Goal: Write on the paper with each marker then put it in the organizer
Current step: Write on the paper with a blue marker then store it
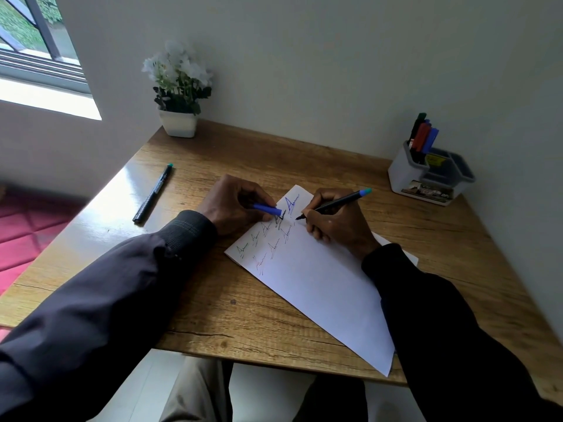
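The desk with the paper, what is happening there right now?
A person is writing. The right hand holds a black marker with its tip at the paper, beside lines already written. The left hand pinches a blue cap and rests on the paper's edge. A green-ended marker lies on the desk to the left, and several markers stand in the organizer at the far right.

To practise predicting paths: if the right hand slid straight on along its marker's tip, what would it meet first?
Past the marker tip and a little paper, likely the left hand, beside the blue cap it holds; depth uncertain.
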Available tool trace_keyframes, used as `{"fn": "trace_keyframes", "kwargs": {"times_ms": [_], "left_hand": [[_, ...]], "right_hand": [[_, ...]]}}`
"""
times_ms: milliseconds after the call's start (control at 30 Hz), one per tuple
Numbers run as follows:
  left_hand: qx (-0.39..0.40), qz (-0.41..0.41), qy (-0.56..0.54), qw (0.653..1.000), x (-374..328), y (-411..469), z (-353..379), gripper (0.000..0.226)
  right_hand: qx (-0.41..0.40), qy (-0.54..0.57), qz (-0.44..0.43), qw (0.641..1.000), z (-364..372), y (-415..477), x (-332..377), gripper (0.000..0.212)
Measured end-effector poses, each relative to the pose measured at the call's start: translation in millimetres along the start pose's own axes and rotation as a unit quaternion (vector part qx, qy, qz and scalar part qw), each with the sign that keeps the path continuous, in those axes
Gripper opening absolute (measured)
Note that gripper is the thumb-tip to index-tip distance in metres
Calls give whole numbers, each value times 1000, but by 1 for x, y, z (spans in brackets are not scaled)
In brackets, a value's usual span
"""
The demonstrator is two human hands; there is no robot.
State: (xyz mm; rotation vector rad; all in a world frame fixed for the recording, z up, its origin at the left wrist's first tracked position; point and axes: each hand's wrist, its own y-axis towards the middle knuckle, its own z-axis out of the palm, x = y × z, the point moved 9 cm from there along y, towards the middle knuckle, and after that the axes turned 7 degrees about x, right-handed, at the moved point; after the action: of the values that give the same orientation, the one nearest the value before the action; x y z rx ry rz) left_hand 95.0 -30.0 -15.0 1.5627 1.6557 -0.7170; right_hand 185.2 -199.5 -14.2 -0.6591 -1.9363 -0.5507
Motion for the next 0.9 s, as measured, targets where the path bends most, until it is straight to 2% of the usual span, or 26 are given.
{"fn": "trace_keyframes", "kwargs": {"times_ms": [900], "left_hand": [[1,7,3,1000,2,2,0,21]], "right_hand": [[-26,-3,30,999,-4,3,-9,14]]}}
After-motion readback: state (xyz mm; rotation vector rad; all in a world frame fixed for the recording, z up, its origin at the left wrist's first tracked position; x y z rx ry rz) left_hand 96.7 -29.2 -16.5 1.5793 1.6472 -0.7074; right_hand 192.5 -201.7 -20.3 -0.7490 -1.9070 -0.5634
